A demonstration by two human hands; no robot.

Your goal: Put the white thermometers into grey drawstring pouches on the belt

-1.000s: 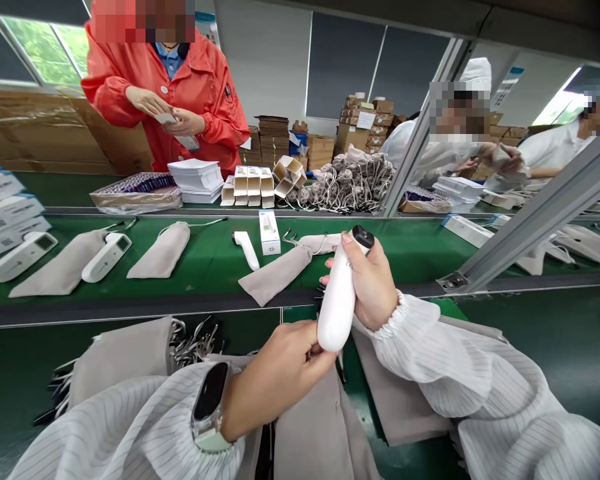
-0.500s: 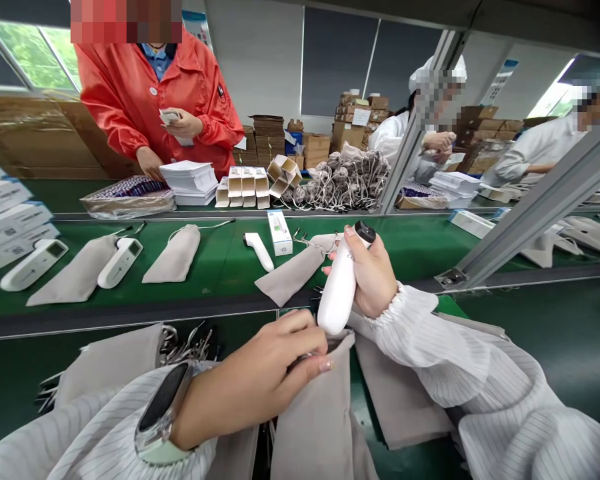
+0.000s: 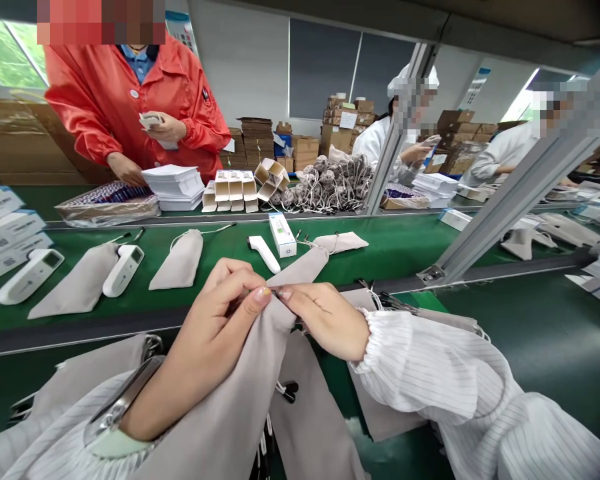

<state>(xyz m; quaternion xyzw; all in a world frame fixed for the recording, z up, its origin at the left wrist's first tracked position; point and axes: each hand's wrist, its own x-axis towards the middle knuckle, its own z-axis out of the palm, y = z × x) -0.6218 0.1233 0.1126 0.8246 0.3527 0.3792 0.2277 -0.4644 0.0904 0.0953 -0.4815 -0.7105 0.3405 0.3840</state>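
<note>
My left hand (image 3: 215, 333) pinches the top edge of a grey cloth pouch (image 3: 240, 393), which hangs down toward the bottom of the view. At the same edge, my right hand (image 3: 330, 313) grips the pouch with the thumb near the left thumb. The white thermometer that was in the right hand is out of sight. More grey pouches (image 3: 307, 407) with black-tipped cords lie below. Just beyond my hands, a white thermometer (image 3: 265, 253) lies on the green belt beside a small white box (image 3: 283, 235).
Pouches and thermometers (image 3: 123, 270) lie on the belt (image 3: 220, 253) at left, near stacked boxes (image 3: 13, 230). A metal post (image 3: 510, 180) slants at right. A person in red (image 3: 140, 100) stands opposite, behind leaflets (image 3: 175, 187); two people in white are farther right.
The white thermometer is no longer visible in my right hand, which has moved down and left onto the pouch's edge. My left hand has raised the pouch's top up and to the left.
</note>
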